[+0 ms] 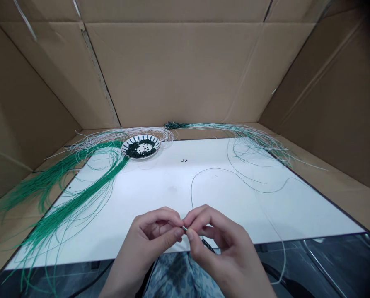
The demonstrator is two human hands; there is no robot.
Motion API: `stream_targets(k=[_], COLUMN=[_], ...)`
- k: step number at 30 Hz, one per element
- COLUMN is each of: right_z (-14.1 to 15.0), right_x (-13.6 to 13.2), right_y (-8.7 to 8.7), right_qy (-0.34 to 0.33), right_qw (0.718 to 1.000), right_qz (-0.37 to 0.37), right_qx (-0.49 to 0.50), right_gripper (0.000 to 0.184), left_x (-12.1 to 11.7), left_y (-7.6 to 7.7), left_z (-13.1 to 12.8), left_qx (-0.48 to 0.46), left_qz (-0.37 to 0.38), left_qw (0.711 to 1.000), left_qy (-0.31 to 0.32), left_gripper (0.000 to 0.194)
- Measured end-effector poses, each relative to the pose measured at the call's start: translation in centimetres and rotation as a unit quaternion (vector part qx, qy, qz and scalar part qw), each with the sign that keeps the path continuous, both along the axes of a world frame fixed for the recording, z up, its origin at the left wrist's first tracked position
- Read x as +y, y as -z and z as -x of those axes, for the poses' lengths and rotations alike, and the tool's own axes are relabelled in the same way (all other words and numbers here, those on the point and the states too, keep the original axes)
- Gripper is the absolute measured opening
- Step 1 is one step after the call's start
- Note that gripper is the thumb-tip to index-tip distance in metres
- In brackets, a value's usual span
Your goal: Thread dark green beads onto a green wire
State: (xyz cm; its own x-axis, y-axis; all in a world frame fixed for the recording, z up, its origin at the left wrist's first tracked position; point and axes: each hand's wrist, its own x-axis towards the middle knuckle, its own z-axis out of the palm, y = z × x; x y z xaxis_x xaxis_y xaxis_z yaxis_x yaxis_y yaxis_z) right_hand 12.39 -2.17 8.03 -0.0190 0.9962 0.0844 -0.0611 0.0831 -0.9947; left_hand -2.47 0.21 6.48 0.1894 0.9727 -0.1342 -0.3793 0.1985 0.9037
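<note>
Green wire spills over the left side of a white board [160, 194], but the real action is down front, where the left hand [153, 234] and right hand [218, 244] are pinched in close, fingertips nearly touching. Between them they've got hold of a thin wire [185, 228], with just its pale tip showing. Those fingers hide most of the grip, so I can't tell exactly how it's held. A short run of dark beads [208, 244] sits on the wire just below the right hand, partly covered. A long loop of wire [222, 169] lies on the board, but I can't tell if it's the same piece. Up top, a patterned plate [140, 146] holds a pile of dark beads, and a few loose ones [184, 160] lie nearby. Pale wires [122, 134] curve behind it, all inside a cardboard box [172, 70].
</note>
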Motion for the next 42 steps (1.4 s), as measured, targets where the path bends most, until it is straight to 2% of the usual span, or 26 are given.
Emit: stream_targets(k=[6,15,28,34,38,42], right_z=[-0.12,-0.24,-0.25,-0.17,-0.37,-0.93], right_x=[0.08,-0.02,0.13,0.06,0.09,0.28], right_y=[0.04,0.00,0.16,0.19,0.00,0.29], right_qy=[-0.007,-0.017,-0.016,-0.009,-0.018,-0.050], right_qw=[1.000,1.000,0.999,0.999,1.000,0.996], right_qz=[0.010,0.004,-0.027,-0.020,0.005,0.068], right_qx=[0.018,0.012,-0.022,-0.024,-0.009,0.035], right_gripper=[0.012,0.011,0.010,0.011,0.012,0.016], left_x=[0.01,0.18,0.28,0.29,0.33,0.39], left_y=[-0.01,0.17,0.23,0.39,0.46,0.28], left_z=[0.03,0.39,0.39,0.50,0.64,0.57], left_qx=[-0.009,-0.060,-0.039,-0.025,-0.015,0.005], left_qz=[0.040,0.041,0.050,0.046,0.031,0.025], left_qw=[0.999,0.995,0.995,0.995,0.996,0.996], left_qy=[0.008,0.067,0.079,0.090,0.088,0.085], left_gripper=[0.022,0.017,0.020,0.021,0.018,0.017])
